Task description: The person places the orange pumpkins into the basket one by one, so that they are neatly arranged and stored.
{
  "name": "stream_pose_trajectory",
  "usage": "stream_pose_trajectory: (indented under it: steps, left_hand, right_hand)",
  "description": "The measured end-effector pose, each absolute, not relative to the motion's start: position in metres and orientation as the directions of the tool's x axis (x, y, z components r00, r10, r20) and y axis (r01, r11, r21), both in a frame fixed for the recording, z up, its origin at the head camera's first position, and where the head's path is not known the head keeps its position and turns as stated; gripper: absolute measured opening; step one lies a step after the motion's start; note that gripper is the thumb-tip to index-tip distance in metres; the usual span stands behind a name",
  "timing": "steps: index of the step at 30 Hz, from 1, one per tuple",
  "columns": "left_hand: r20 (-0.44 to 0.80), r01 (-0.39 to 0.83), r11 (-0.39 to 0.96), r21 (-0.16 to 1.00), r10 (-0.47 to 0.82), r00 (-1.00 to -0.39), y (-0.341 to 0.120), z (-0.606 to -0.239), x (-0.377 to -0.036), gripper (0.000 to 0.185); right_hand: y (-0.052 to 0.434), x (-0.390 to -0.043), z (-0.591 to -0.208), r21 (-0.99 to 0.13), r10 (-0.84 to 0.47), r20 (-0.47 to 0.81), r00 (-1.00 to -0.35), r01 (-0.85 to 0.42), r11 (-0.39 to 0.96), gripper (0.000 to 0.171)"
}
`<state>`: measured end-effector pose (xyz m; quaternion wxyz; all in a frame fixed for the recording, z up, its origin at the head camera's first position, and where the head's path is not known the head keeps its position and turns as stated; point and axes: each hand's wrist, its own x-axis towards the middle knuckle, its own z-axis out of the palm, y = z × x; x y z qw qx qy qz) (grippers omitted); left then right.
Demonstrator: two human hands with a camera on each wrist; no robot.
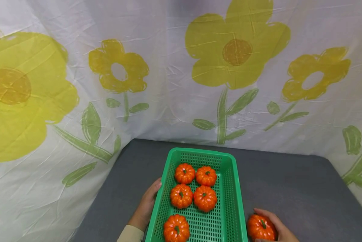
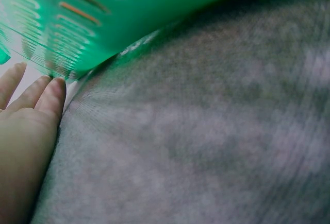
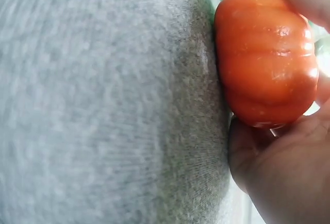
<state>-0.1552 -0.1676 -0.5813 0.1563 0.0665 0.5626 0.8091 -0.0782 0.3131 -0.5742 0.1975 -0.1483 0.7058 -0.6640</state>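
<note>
A green plastic basket [image 1: 236, 188] with slotted walls holds several small orange pumpkins, among them one at the near left [image 1: 176, 228] and one in the middle [image 1: 205, 198]. My left hand [image 1: 147, 201] rests against the basket's left side. In the left wrist view its fingers [image 2: 51, 98] lie fairly straight along the slotted wall. To the right of the basket, my right hand [image 1: 278, 227] grips another pumpkin [image 1: 259, 227] low at the table. The right wrist view shows this pumpkin [image 3: 265, 59] from the side, between thumb and fingers.
A dark grey table [image 1: 290, 181] lies under the basket. Behind and beside it hangs a white cloth [image 1: 169, 84] printed with yellow flowers. More table surface stretches to the right of the basket and a narrower strip to the left.
</note>
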Motion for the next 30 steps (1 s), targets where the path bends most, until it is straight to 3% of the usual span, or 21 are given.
stream_pose_trajectory:
  steps: [3,12,20,30]
  left_hand:
    - [-0.068,-0.182,-0.323,0.929,0.335,-0.94,-0.168,-0.582,-0.156,0.068]
    - [-0.072,-0.187,-0.323,0.928,0.335,-0.939,-0.169,-0.582,-0.155,0.069]
    - [-0.058,-0.173,-0.327,0.929,0.332,-0.942,-0.166,-0.581,-0.156,0.067]
    - [-0.055,-0.171,-0.333,0.927,0.33,-0.942,-0.166,-0.582,-0.157,0.066]
  right_hand:
    - [0.315,-0.08,-0.575,-0.997,-0.485,-0.077,-0.871,0.058,0.055,0.075]
    - [0.314,-0.082,-0.557,-0.971,-0.404,-0.239,-0.883,0.213,0.11,0.063]
    - [0.312,-0.084,-0.542,-0.982,-0.368,-0.109,-0.923,0.042,0.185,0.062]
    - [0.301,-0.089,-0.524,-0.965,-0.359,0.093,-0.929,-0.173,0.197,0.062]
